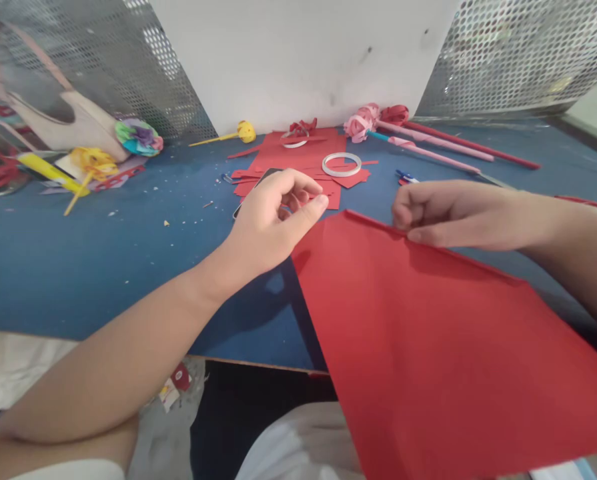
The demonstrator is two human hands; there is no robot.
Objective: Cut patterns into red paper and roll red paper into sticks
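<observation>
A large sheet of red paper slants from the blue table toward my lap, its far edge folded over into a narrow strip. My right hand pinches that folded edge, thumb on the near side and fingers curled behind. At the sheet's far left corner is my left hand, its fingers curled and the thumb tip close to the index fingertip. Whether anything thin lies between those tips I cannot make out. Beyond the hands, red paper pieces carry a roll of white tape.
Pink and red paper flowers on sticks lie at the back right. Further left are a yellow paper flower, a pale handbag and a multicoloured flower. A white panel stands behind the blue table.
</observation>
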